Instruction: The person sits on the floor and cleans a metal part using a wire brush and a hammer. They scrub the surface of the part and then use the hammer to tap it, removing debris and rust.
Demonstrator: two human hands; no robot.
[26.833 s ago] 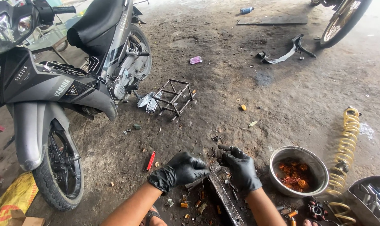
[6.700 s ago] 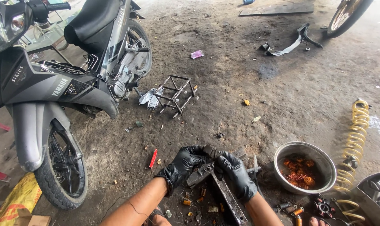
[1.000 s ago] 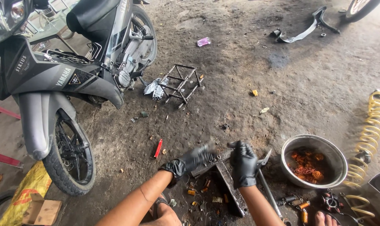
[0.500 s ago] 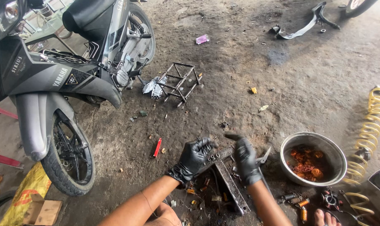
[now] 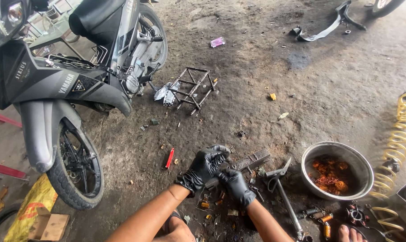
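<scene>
Both of my hands wear black gloves and meet low in the middle of the view, over a dirty concrete floor. My left hand (image 5: 206,165) is curled over the near end of a flat rusty metal bar (image 5: 256,160) that points right toward a steel bowl. My right hand (image 5: 235,186) sits just below and against the left hand, with its fingers closed on the same bar. Small orange and metal bits (image 5: 208,205) lie on the ground under my hands.
A hammer-like tool (image 5: 280,183) lies right of my hands. The steel bowl (image 5: 360,163) holds rusty orange parts, with a yellow coil spring (image 5: 402,130) beyond it. A grey motorcycle (image 5: 68,85) stands at the left. A wire rack (image 5: 193,87) and a red stick (image 5: 169,157) lie on the floor.
My right hand has moved down and left to join the left hand. The bar now points right toward the bowl instead of lying lengthwise toward me.
</scene>
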